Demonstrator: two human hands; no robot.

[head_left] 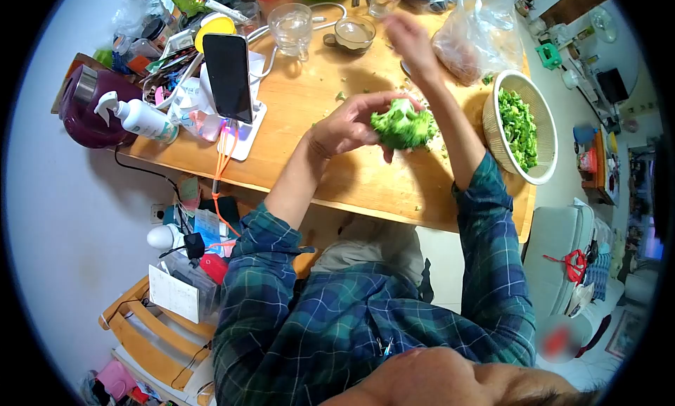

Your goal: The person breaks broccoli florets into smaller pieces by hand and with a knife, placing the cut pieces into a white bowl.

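Note:
A head of broccoli [403, 124] is held in my left hand [349, 124], stem side up, above the wooden table [337, 184]. Beyond it my right hand [409, 43] is raised over the table, blurred, so its fingers cannot be made out. Small green crumbs lie scattered on the wood under and around the broccoli. Right of my right forearm stands a cream basket [547, 147] filled with cut green pieces [517, 128].
A phone [228, 79] stands on a white base at the left, near a spray bottle [146, 119] and a purple kettle [95, 103]. Toward the far edge are a glass mug [290, 32], a small cup [354, 35] and a plastic bag [478, 36].

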